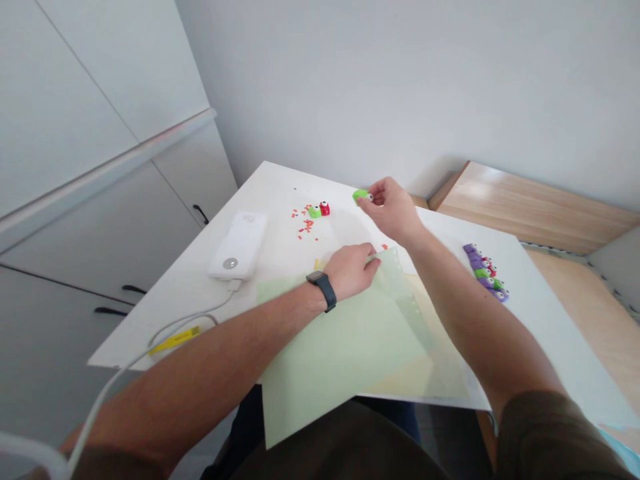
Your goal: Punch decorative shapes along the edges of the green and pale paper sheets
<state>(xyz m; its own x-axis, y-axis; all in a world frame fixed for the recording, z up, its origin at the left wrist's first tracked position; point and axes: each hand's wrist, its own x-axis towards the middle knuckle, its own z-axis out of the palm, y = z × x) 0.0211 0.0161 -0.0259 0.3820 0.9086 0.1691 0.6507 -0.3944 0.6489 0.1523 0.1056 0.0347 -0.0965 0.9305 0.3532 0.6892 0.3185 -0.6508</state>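
1. Head view, state of the work: small red-orange paper bits [306,227] lie scattered on the white tabletop [280,180], near its far corner. A translucent pale green sheet with a perforated edge [340,353] lies over a pale yellow sheet [425,373], overhanging the near table edge. No finished item can be made out; any marks on the sheets are too small to tell.
2. Right hand [393,210]: thumb and fingers [376,197] are pressed together, pinching a small green plastic craft punch [361,196] just above the far part of the table.
3. Left hand [353,270]: fingers [371,265] lie close together, the tips at the green sheet's perforated edge. They touch it, but whether they grip it cannot be told. A black smartwatch [323,290] sits on this wrist.
4. About the hands: a green plastic craft punch [315,212] and a red plastic craft punch [325,208] stand among the paper bits. A row of purple and green plastic craft punches [483,273] lies to the right of the sheets. A white power bank [237,245] with a white cable [185,327] lies left of them, near a yellow strip [175,340].
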